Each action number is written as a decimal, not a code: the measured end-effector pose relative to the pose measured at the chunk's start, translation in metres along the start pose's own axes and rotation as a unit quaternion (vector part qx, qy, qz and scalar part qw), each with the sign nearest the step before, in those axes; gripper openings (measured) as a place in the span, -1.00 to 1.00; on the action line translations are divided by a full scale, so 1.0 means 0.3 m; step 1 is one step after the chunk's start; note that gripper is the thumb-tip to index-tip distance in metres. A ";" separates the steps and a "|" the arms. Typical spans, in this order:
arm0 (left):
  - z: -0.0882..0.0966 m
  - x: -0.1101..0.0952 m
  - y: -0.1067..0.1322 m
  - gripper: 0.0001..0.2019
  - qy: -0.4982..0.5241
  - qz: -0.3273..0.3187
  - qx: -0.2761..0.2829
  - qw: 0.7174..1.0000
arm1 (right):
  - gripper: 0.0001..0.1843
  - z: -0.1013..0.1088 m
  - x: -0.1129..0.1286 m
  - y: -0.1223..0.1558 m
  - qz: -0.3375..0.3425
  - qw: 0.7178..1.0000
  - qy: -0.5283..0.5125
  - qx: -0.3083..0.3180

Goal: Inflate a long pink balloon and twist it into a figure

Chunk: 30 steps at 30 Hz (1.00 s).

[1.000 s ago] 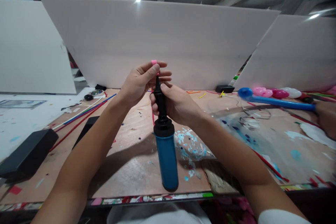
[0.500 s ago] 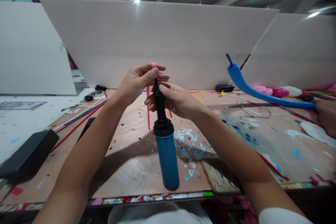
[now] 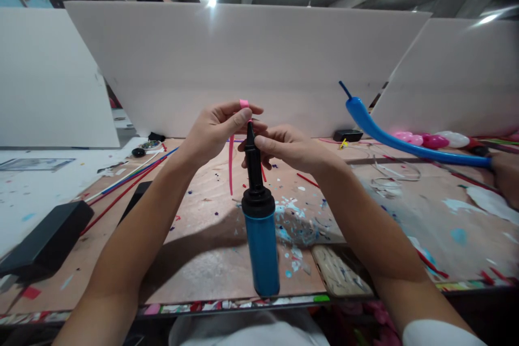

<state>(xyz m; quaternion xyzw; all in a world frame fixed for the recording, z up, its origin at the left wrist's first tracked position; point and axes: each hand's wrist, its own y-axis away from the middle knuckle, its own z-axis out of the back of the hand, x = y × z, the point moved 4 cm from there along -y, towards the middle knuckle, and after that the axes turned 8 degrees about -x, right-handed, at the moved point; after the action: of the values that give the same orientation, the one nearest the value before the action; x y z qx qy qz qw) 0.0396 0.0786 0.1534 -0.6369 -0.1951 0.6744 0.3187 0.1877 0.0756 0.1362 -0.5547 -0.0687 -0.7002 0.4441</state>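
A balloon hand pump with a blue barrel and black neck stands nearly upright near the table's front edge. My left hand pinches a pink uninflated modelling balloon at the tip of the pump's nozzle. One pink bit sticks up over the fingers, and the long limp part hangs down behind the hand. Whether the balloon's mouth sits around the nozzle is hard to make out. My right hand is closed around the black neck just below the tip, its fingers partly hidden behind it.
Another person's hand at the right holds a long inflated blue balloon. A phone lies right of the pump. A black box and several uninflated balloons are at left. White boards stand behind.
Both my hands and the pump's top have shifted slightly to the right, and the pump stands straighter. The other person's blue balloon has moved slightly.
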 end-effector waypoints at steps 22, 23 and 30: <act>-0.055 -0.031 0.026 -0.45 -0.036 -0.071 0.018 0.997 | -0.86 0.023 0.127 0.080 0.371 0.766 0.402 -0.339; -0.060 -0.034 0.030 -0.46 -0.040 -0.075 0.021 0.996 | -0.85 0.024 0.126 0.080 0.371 0.766 0.403 -0.336; -0.088 -0.063 0.053 -0.52 -0.052 -0.093 0.025 0.994 | -0.79 0.029 0.141 0.084 0.358 0.782 0.395 -0.323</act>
<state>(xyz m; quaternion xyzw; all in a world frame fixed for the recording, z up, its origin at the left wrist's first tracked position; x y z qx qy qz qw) 0.0623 0.0505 0.1536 -0.5719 -0.2528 0.6786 0.3853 0.2118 0.0425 0.1649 -0.3255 0.5462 -0.6298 0.4462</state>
